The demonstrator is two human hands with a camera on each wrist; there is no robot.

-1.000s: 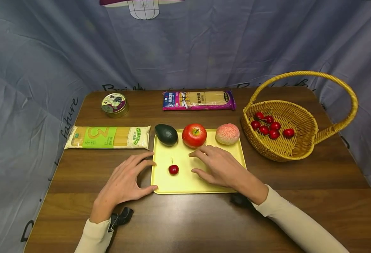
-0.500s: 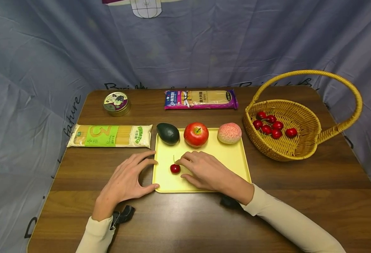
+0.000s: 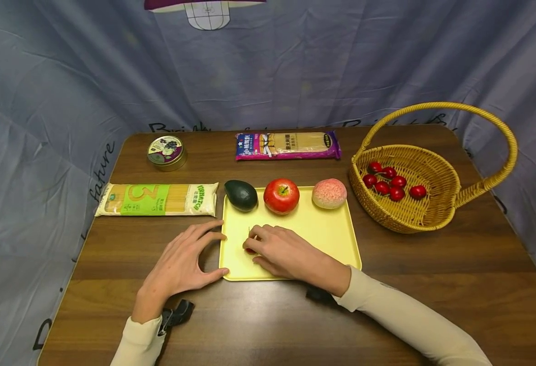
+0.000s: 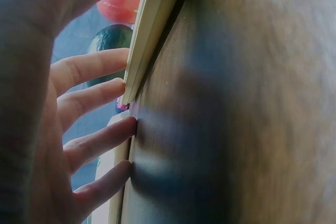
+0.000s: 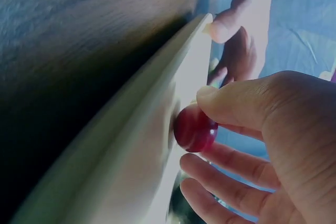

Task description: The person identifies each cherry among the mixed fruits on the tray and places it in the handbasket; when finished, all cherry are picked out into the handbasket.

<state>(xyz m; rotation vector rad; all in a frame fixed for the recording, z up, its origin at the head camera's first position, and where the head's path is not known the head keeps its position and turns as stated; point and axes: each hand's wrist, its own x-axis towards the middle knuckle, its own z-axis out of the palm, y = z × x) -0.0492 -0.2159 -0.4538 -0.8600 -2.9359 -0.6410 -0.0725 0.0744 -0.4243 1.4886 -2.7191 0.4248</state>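
Observation:
On the pale yellow tray (image 3: 324,239), my right hand (image 3: 290,253) pinches a dark red cherry (image 3: 249,250). In the right wrist view, the thumb meets the cherry (image 5: 195,128) on one side and a finger lies on the other. The cherry is at the tray surface, mostly covered by fingers in the head view. My left hand (image 3: 181,262) rests at the tray's left edge, thumb and fingers spread. A dark green avocado (image 3: 241,195), a red apple (image 3: 281,196) and a pink peach (image 3: 329,193) line the tray's far side.
To the right stands a wicker basket (image 3: 388,222) with a tall handle and several cherries (image 3: 397,193) inside. A green-labelled spaghetti pack (image 3: 158,200) lies left of the tray. Farther back are a round tin (image 3: 167,153) and a purple-edged noodle pack (image 3: 288,146).
My right hand has moved left across the tray and its fingers have closed around the cherry. The left hand has stayed at the tray's edge.

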